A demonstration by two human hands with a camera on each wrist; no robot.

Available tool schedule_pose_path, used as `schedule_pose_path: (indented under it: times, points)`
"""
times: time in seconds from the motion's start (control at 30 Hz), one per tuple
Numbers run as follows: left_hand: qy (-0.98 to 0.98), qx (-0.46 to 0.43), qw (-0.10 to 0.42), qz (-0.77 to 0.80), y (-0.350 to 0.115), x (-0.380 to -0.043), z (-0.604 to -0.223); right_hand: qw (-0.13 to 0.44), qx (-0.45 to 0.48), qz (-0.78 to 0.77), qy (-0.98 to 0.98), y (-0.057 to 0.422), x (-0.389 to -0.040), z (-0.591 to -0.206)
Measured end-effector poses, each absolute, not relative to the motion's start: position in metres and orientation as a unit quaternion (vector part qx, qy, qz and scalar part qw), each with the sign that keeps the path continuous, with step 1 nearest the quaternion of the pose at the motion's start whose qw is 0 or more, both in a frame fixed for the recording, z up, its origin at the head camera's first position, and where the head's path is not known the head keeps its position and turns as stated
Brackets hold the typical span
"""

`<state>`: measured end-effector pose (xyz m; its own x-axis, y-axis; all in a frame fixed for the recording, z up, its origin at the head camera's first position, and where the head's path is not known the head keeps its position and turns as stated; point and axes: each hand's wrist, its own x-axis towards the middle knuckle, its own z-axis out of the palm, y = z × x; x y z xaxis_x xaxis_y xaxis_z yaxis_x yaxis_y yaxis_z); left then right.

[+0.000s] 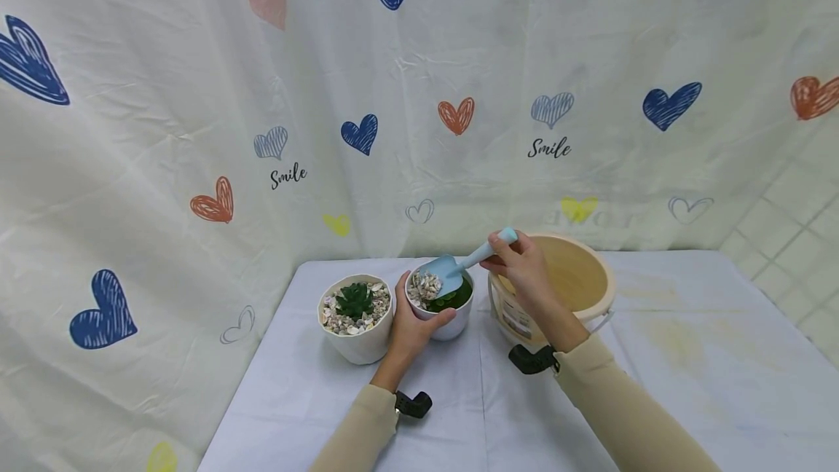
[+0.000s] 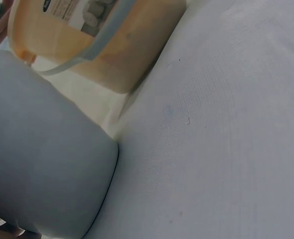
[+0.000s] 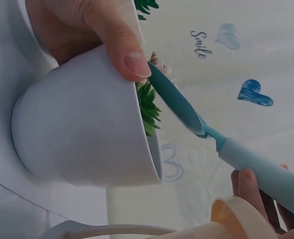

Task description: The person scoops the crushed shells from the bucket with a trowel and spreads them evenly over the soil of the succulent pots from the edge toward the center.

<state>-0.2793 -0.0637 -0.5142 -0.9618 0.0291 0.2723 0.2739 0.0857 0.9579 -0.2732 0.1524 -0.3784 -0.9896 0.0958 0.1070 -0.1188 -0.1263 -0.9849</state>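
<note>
My right hand (image 1: 529,274) grips the pale blue handle of a small garden trowel (image 1: 448,272) in the head view. The trowel blade tilts down over a white plant pot (image 1: 454,329), with mixed pebbles (image 1: 424,285) on and around it. A green succulent (image 1: 452,300) sits inside this pot, partly covered by the blade. Around the pot's left side, my left hand (image 1: 413,330) holds it, thumb across the near side. In the right wrist view, that thumb lies at the rim, close to the blade's edge (image 3: 172,97).
Left of my left hand stands another white pot (image 1: 359,344) with a succulent and pebbles. A cream bucket (image 1: 608,288) with a handle stands at the right, beneath my right hand. Behind the white-covered table (image 1: 695,355) hangs a curtain (image 1: 472,188) printed with hearts.
</note>
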Motion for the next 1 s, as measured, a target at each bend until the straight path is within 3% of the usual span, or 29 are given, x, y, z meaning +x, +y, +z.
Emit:
schedule_pose_path:
  times: [0.33,0.8,1.0]
  points:
    - [-0.734,-0.102,0.093,-0.665,-0.064,-0.279,-0.514,0.069,-0.037,0.760,-0.645,0.158,-0.272,-0.377]
    - [-0.713,-0.124,0.048,-0.688,-0.068,-0.278,-0.515,0.069,-0.008,0.781,-0.621,0.165,-0.267,-0.377]
    - [-0.710,-0.130,0.053,-0.690,-0.068,-0.280,-0.516,0.072,0.014,0.770,-0.634,0.164,-0.266,-0.379]
